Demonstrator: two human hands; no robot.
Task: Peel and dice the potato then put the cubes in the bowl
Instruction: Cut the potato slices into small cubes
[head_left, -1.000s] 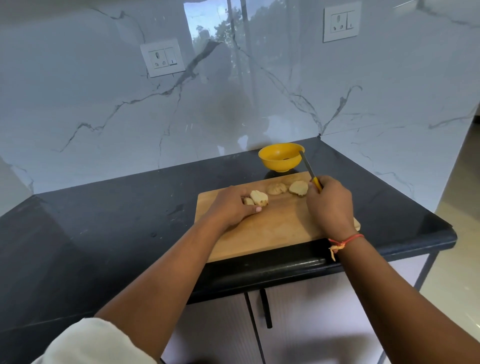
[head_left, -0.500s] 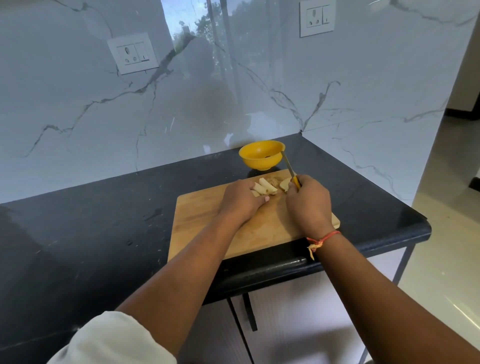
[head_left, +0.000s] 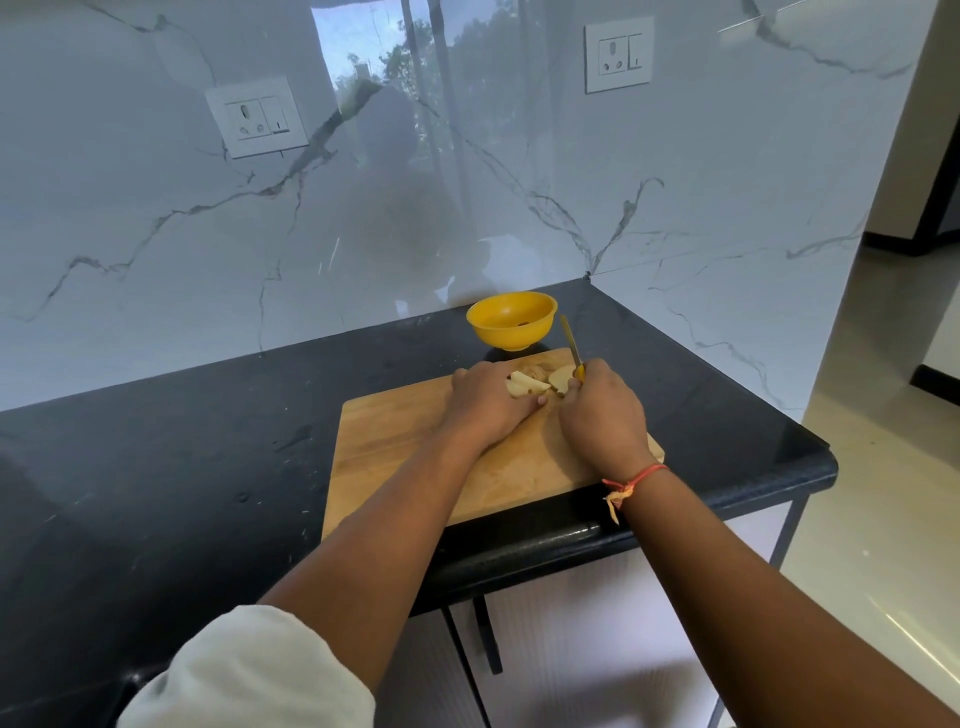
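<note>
Both bare forearms reach forward from the lower edge of the view, and the hands meet almost side by side. The left hand (head_left: 491, 402) lies knuckles up, its fingers bent over the pale cut potato pieces (head_left: 527, 385) and holding them. Its fingertips seem to press down from above, though they are mostly hidden. A rolled white sleeve (head_left: 249, 675) covers the left upper arm. The right hand (head_left: 602, 415), back upward, grips the yellow-handled, thin-bladed knife (head_left: 578, 371). A red-orange thread (head_left: 631, 480) circles the right wrist.
</note>
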